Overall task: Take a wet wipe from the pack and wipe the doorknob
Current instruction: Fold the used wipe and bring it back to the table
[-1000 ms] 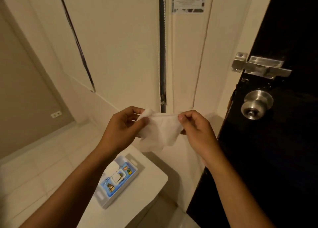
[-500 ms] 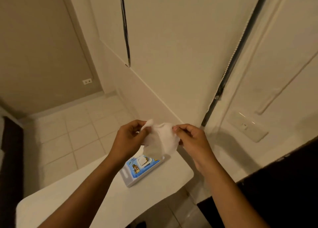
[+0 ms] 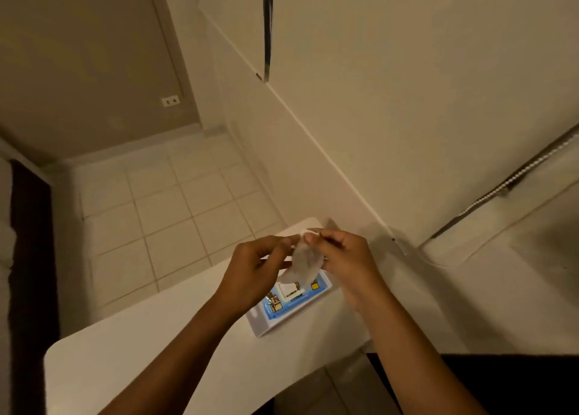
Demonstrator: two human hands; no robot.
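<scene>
A: Far left?
B: Held a dark vertical strip (image 3: 29,258) down the frame's edge. Too dim to name. Beside it, pale floor tiles (image 3: 175,214) running back to a beige wall with a white outlet (image 3: 170,101) low on it.

A: Nearer the middle?
B: Showed a white table (image 3: 131,358) with rounded corners, reaching from the lower left toward the hands. Carried the wipe pack (image 3: 289,302), blue-faced with small pictures, lying flat near the table's far end. White flap at its centre; open or sealed, could not tell.

A: And the left hand (image 3: 253,273)?
B: Hovered above the pack, thumb and forefinger pinched shut on the left side of the wet wipe (image 3: 302,262).

A: The wipe itself?
B: Hung crumpled between both hands, clear of the pack, its lower edge dangling just over the blue face. Somewhat blurred.

A: Right hand (image 3: 347,264)?
B: Sat just beside the left, fingertips clamped on the wipe's top right corner, a small white fold poking out above the thumb.

A: Further right?
B: Showed cream wall panels (image 3: 407,85) with a dark seam, then a dark slanting strip (image 3: 507,182) at the right edge. Black surface (image 3: 501,383) in the lower right corner. No doorknob in sight.
</scene>
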